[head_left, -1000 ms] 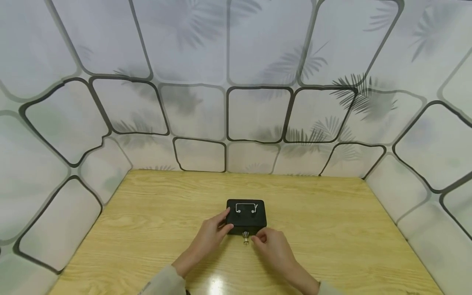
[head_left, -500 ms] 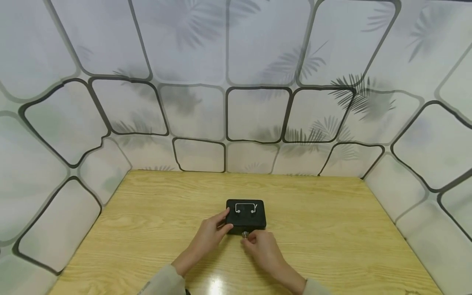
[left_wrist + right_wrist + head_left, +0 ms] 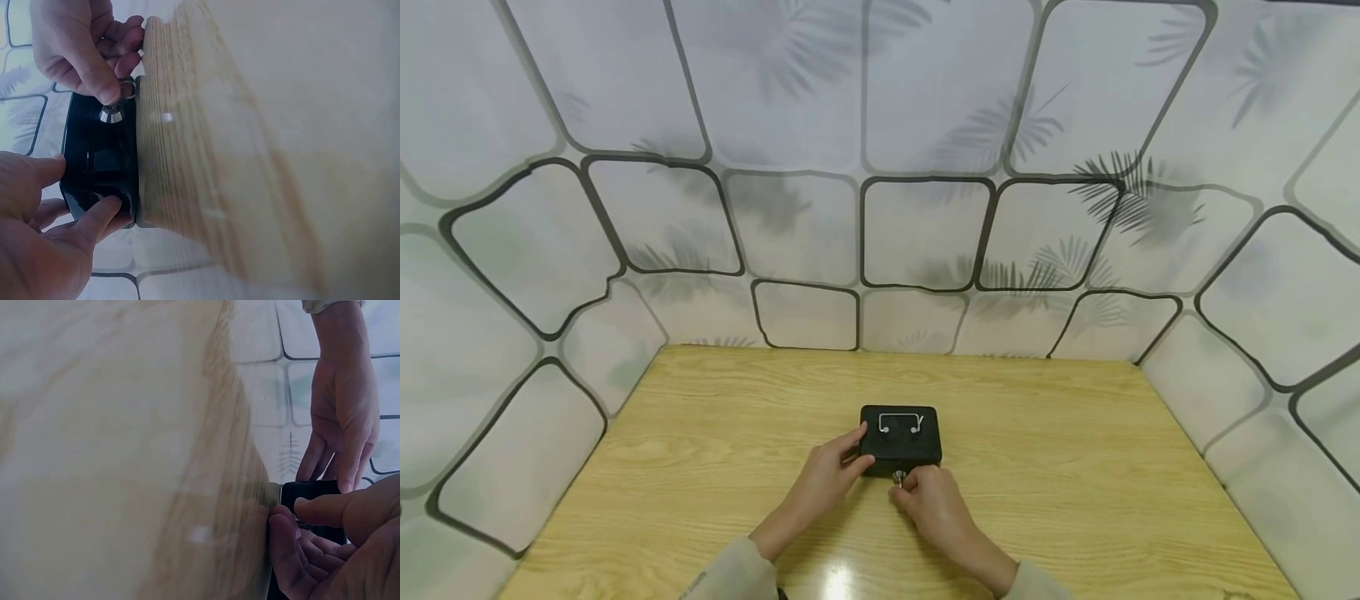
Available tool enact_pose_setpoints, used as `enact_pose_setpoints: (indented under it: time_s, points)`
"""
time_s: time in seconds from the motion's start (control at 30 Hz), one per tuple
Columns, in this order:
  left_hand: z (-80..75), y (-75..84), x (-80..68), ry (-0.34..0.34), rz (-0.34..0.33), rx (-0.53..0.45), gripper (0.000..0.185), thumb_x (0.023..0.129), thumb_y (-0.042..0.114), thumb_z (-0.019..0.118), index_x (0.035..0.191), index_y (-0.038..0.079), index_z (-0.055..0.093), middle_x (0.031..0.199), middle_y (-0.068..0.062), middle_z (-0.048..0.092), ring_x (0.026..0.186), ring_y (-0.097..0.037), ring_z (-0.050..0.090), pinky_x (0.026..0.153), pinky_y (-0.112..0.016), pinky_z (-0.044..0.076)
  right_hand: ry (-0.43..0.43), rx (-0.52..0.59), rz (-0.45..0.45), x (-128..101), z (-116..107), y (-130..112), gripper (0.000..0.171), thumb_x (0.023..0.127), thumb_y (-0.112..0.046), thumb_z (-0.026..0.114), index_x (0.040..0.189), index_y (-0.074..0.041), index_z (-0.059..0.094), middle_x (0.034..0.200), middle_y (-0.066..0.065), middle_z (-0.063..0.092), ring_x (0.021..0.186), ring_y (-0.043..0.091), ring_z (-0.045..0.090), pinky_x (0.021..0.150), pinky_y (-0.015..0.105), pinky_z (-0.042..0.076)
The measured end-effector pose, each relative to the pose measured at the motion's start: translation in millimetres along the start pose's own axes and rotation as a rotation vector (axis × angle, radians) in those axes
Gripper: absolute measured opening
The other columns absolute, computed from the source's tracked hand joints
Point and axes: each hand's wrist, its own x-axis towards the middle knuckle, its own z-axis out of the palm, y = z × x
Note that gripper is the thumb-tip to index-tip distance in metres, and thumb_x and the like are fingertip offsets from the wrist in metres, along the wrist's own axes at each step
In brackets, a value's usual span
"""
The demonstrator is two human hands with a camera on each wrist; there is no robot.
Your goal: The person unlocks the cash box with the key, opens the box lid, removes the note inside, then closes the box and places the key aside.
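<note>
- Right now my right hand [image 3: 928, 504] is nearest to me, its thumb and forefinger pinched on the small silver key [image 3: 111, 114] that sticks out of the lock on the front wall of the black box [image 3: 901, 442]. The rest of those fingers [image 3: 300, 547] are curled under, close to the tabletop [image 3: 1075, 467].
- If I twist with the key only partly seated, or at a slant, I judge it could bind in the lock or slip out of my pinch; the key's head is small and gives little purchase.
- A ring [image 3: 128, 89] hangs at the key, close against my thumb, and it could snag a fingertip as I turn.
- Just beyond, my left hand [image 3: 827, 477] rests against the box's left side, thumb on the front corner and fingers along the wall, not wrapped round it. That hold is light, so a hard twist could turn the whole box on the smooth wood instead of turning the lock.
- The box sits near the middle of the tabletop, lid down, its wire handle [image 3: 900, 422] lying flat on top. If the lid springs up when the lock gives, my left fingertips near the lid's edge could be nudged.
- Farther off stands only the patterned backdrop [image 3: 925, 225], well apart from the box.
</note>
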Motion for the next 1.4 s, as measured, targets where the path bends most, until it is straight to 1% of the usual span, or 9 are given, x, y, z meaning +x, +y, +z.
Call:
enact_pose_setpoints:
  time_s: [0.23, 0.43, 0.5, 0.63, 0.8, 0.93, 1.07, 1.2, 1.4]
  points:
    - [-1.0, -0.2, -0.7, -0.01, -0.005, 0.006, 0.053, 0.099, 0.009, 0.07, 0.146, -0.007, 0.051, 0.139, -0.03, 0.057, 0.119, -0.036, 0.065, 0.09, -0.028, 0.06, -0.001, 0.009, 0.008, 0.0, 0.8, 0.5, 0.023, 0.089, -0.006, 0.079, 0.067, -0.006, 0.072, 0.056, -0.012, 0.055, 0.046, 0.0, 0.043, 0.041, 0.015, 0.034]
    - [-1.7, 0.1, -0.5, -0.011, -0.008, 0.009, 0.053, 0.1, 0.011, 0.07, 0.146, -0.007, 0.051, 0.139, -0.029, 0.057, 0.119, -0.035, 0.065, 0.09, -0.028, 0.06, -0.027, 0.067, 0.03, 1.1, 0.6, 0.2, 0.038, 0.093, -0.004, 0.074, 0.056, -0.01, 0.065, 0.043, -0.012, 0.048, 0.037, -0.001, 0.041, 0.037, 0.013, 0.03]
    - [-1.7, 0.5, -0.4, -0.009, -0.007, 0.009, 0.053, 0.1, 0.011, 0.07, 0.146, -0.007, 0.052, 0.139, -0.029, 0.057, 0.119, -0.035, 0.065, 0.09, -0.028, 0.06, -0.041, 0.095, 0.04, 0.7, 0.3, 0.0, 0.041, 0.094, -0.004, 0.073, 0.055, -0.01, 0.064, 0.042, -0.01, 0.05, 0.036, -0.001, 0.043, 0.035, 0.014, 0.033]
    - [-2.1, 1.3, -0.9, -0.009, -0.009, 0.01, 0.053, 0.1, 0.011, 0.07, 0.146, -0.007, 0.052, 0.139, -0.029, 0.058, 0.119, -0.035, 0.065, 0.089, -0.028, 0.06, -0.072, 0.146, 0.068, 0.4, 0.2, 0.6, 0.041, 0.095, -0.003, 0.072, 0.056, -0.007, 0.063, 0.046, -0.006, 0.054, 0.036, 0.002, 0.049, 0.034, 0.018, 0.043]
    - [-2.7, 2.3, -0.8, -0.01, -0.015, 0.008, 0.053, 0.1, 0.01, 0.07, 0.147, -0.007, 0.051, 0.139, -0.029, 0.058, 0.119, -0.035, 0.065, 0.089, -0.028, 0.06, -0.11, 0.254, 0.145, -0.5, 0.4, 1.9, 0.036, 0.097, -0.005, 0.07, 0.061, -0.004, 0.066, 0.052, -0.001, 0.058, 0.04, 0.007, 0.056, 0.037, 0.027, 0.053]
    - [-2.9, 2.6, -1.0, -0.012, -0.015, 0.012, 0.053, 0.1, 0.01, 0.07, 0.146, -0.007, 0.051, 0.139, -0.029, 0.057, 0.119, -0.036, 0.065, 0.089, -0.03, 0.06, -0.137, 0.371, 0.222, -1.0, 1.0, 3.8, 0.03, 0.097, -0.006, 0.069, 0.068, -0.001, 0.068, 0.057, 0.004, 0.063, 0.042, 0.01, 0.059, 0.04, 0.031, 0.057]
    - [-2.7, 2.5, -0.6, -0.01, -0.018, 0.014, 0.053, 0.1, 0.01, 0.069, 0.147, -0.006, 0.051, 0.141, -0.028, 0.056, 0.12, -0.036, 0.065, 0.091, -0.031, 0.06, -0.158, 0.467, 0.269, -0.5, 0.7, 5.6, 0.026, 0.098, -0.007, 0.068, 0.074, 0.003, 0.07, 0.061, 0.006, 0.066, 0.045, 0.011, 0.063, 0.044, 0.033, 0.06]
    - [-2.9, 3.0, -0.4, -0.004, -0.011, 0.019, 0.053, 0.099, 0.009, 0.07, 0.146, -0.006, 0.051, 0.14, -0.028, 0.057, 0.12, -0.036, 0.065, 0.091, -0.032, 0.06, -0.195, 0.585, 0.309, -0.5, -0.9, 6.6, 0.023, 0.099, -0.007, 0.066, 0.082, 0.008, 0.07, 0.066, 0.007, 0.068, 0.049, 0.012, 0.065, 0.048, 0.032, 0.062]
    - [-2.7, 3.5, -0.7, -0.001, -0.005, 0.024, 0.053, 0.099, 0.008, 0.071, 0.146, -0.007, 0.051, 0.14, -0.028, 0.057, 0.119, -0.036, 0.066, 0.091, -0.032, 0.06, -0.248, 0.749, 0.392, -0.6, -3.6, 7.8, 0.022, 0.102, -0.008, 0.063, 0.095, 0.011, 0.07, 0.071, 0.006, 0.068, 0.054, 0.011, 0.066, 0.05, 0.025, 0.06]
